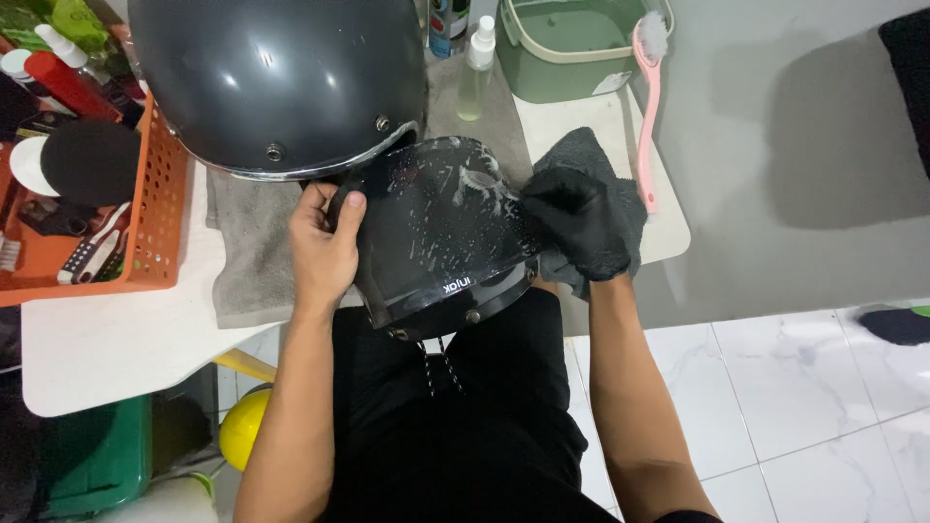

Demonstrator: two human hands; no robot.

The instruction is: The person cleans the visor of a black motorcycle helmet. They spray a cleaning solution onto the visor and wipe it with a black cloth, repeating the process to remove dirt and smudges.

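Note:
My left hand [325, 244] grips the left edge of a dark tinted helmet visor [441, 237], which I hold over my lap at the table's front edge. Soapy foam streaks its surface. My right hand [579, 223], in a black glove, presses a dark grey cloth [591, 155] against the visor's right side. A glossy black helmet [276, 82] sits just behind the visor on a grey towel [242, 252].
An orange basket [155, 213] with bottles, brushes and a black sponge stands at the left. A clear spray bottle [476, 73], a green tub [572, 48] and a pink brush [647, 107] stand at the back. White table [107, 339]; tiled floor to the right.

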